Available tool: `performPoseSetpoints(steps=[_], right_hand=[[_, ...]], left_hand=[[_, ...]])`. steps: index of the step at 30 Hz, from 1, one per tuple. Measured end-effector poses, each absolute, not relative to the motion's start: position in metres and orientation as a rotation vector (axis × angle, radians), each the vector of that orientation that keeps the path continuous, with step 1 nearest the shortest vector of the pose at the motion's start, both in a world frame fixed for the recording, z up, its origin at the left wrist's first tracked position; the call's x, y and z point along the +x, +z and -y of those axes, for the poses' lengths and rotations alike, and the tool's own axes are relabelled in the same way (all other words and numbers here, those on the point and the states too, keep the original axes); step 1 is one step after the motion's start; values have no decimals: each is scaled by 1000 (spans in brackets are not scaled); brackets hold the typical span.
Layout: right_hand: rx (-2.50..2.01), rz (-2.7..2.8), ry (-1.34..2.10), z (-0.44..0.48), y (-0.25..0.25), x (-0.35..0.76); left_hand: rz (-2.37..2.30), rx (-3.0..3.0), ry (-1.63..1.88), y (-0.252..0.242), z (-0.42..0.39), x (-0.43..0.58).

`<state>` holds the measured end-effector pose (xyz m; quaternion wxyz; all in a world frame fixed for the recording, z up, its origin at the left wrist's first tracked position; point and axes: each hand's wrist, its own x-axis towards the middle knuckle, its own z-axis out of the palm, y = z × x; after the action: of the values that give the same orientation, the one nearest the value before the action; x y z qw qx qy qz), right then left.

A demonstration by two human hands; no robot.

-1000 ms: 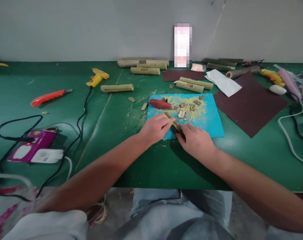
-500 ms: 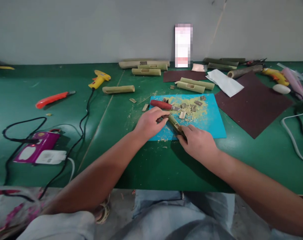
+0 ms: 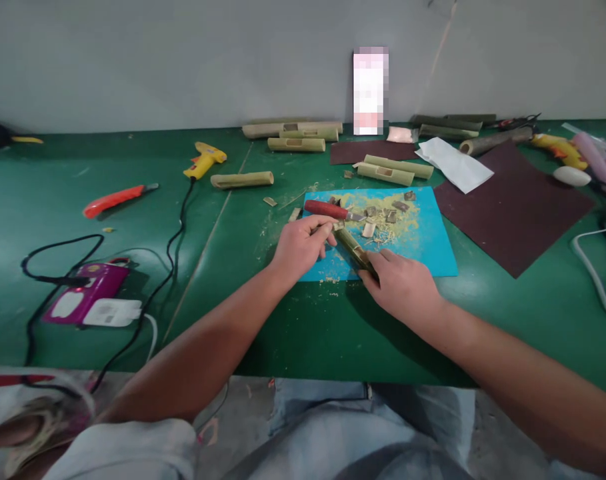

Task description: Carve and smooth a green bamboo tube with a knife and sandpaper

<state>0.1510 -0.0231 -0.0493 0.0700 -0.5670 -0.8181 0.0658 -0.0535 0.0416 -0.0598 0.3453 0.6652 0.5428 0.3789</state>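
1. The left hand [image 3: 300,248] has its fingers curled together, fingertips at the far end of the short olive-green bamboo stick [image 3: 351,247]; I cannot tell whether they pinch it.
2. The stick lies on the blue rectangular cutting mat [image 3: 433,248], slanting from far-left to near-right between both hands.
3. The right hand [image 3: 400,288] is clamped around its near end.

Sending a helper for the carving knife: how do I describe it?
On the green table, find the blue mat strewn with shavings. The knife lies at its far left corner, beyond the left hand. Its dark red handle sets it apart from the orange cutter farther left.
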Motion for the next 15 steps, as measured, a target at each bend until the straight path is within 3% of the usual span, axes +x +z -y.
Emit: performPoseSetpoints(steps=[8,15], right_hand=[[-1711,2463,198,23,-48,151],[-1717,2462,206,22,-47,152]], left_hand=[[-1397,1681,992,-63,-46,-53],[-1291,2270,1076,-64,-48,-59]])
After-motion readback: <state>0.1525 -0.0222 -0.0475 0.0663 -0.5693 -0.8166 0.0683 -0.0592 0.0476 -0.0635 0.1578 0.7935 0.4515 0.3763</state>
